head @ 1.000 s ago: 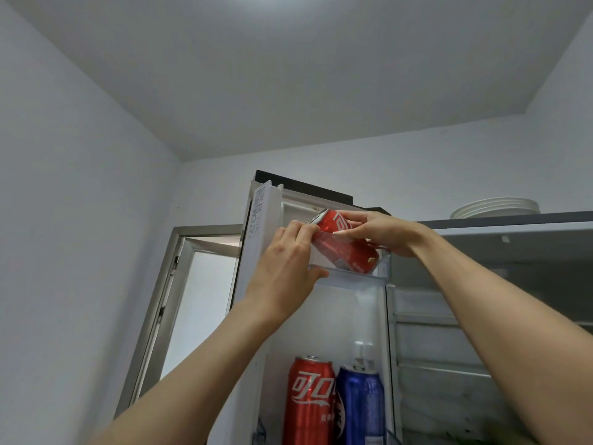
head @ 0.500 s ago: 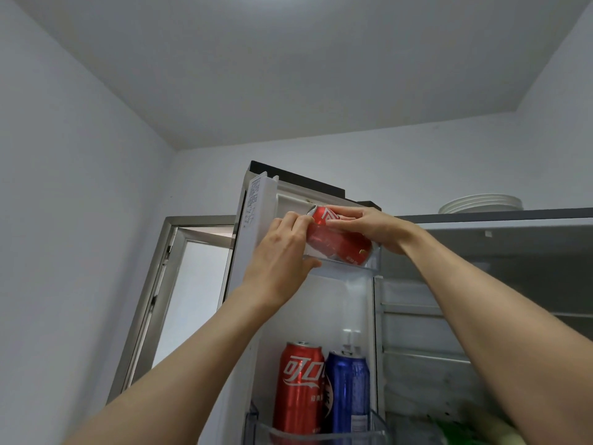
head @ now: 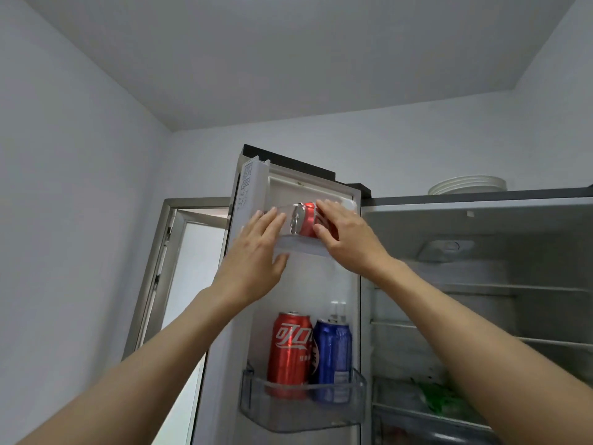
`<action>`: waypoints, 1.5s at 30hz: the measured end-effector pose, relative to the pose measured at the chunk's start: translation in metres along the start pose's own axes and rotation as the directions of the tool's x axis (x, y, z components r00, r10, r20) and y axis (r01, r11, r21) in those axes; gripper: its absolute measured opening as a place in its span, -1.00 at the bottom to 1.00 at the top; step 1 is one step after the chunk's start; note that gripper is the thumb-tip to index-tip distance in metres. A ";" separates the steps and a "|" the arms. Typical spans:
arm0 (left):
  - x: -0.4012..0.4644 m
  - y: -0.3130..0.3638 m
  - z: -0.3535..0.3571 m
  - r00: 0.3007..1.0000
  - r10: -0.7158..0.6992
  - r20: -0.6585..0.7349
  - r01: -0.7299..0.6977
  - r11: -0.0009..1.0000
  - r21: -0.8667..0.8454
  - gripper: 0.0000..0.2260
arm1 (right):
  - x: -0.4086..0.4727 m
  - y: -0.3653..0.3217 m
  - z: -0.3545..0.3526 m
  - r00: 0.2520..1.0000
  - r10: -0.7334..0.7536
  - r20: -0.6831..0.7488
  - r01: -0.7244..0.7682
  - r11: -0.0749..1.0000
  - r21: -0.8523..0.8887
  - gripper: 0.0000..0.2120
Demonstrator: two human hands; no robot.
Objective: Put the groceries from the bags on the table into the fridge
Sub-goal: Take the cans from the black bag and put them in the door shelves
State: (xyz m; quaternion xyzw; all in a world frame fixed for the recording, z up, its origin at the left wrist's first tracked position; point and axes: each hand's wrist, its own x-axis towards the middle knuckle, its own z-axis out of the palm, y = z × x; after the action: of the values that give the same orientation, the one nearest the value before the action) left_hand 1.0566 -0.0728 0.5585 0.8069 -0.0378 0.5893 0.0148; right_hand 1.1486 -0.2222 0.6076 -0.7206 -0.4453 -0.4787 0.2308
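Note:
A red cola can [head: 306, 223] lies on its side in the clear top bin [head: 298, 249] of the open fridge door [head: 252, 187], its silver lid facing left. My right hand [head: 349, 242] grips the can's right part, fingers over the top and thumb on its front. My left hand [head: 256, 255] is flat, with straight fingers touching the bin's left front. Most of the can's body is hidden behind my right hand.
The lower door bin [head: 301, 409] holds an upright red can [head: 288, 351] and a blue can [head: 332, 358]. Right of the door, the fridge's shelves [head: 513, 288] carry green vegetables [head: 439, 399] low down. Stacked plates [head: 468, 184] sit on the fridge top. A doorway [head: 192, 252] is at left.
The can has gone from tilted to lying flat in the top bin. My left hand has let go of it and its fingers have straightened against the bin's front.

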 end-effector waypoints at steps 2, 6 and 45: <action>-0.015 -0.013 0.002 0.999 -0.048 0.011 0.048 0.999 -0.005 -0.42 | -0.014 -0.007 0.003 1.000 0.004 -0.013 -0.005 1.000 -0.019 -0.47; -0.043 -0.032 0.007 0.995 -0.094 0.039 0.098 0.990 -0.104 -0.40 | -0.046 -0.032 0.015 1.000 0.004 -0.014 -0.005 0.999 -0.048 -0.44; -0.124 0.067 0.038 0.990 0.048 0.131 0.040 0.803 -0.595 -0.34 | -0.254 0.008 -0.040 0.801 0.598 0.030 -0.596 0.800 -0.071 -0.70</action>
State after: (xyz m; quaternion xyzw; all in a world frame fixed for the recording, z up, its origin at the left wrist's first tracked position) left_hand 1.0499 -0.1370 0.4271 0.8004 -0.2236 0.4899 0.2635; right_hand 1.0998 -0.3631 0.3983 -0.8424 -0.1876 -0.3759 0.3374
